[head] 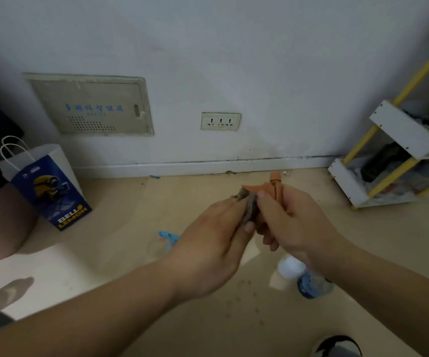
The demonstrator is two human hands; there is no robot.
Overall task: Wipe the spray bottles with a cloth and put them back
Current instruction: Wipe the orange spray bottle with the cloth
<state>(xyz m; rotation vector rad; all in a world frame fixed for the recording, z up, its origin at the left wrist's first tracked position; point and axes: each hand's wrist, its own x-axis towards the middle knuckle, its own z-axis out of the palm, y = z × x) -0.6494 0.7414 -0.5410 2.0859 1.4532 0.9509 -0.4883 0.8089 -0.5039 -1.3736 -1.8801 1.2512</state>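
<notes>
Here, both hands meet above the floor [120, 202]. The right hand [290, 222] grasps an orange sprayer [275, 185], its nozzle pointing toward the wall [234, 60]. The left hand [213, 251] pinches a grey cloth [249, 204] against the sprayer. A blue-topped bottle [168, 238] lies on the floor just left of the hands; another bottle [308, 282] shows under the right wrist. Near the wall's left end stands a bag [51, 186] printed "BELL LEMON". The panel [92, 105] bears blue writing, too blurred to read. A socket [220, 121] sits beside it.
</notes>
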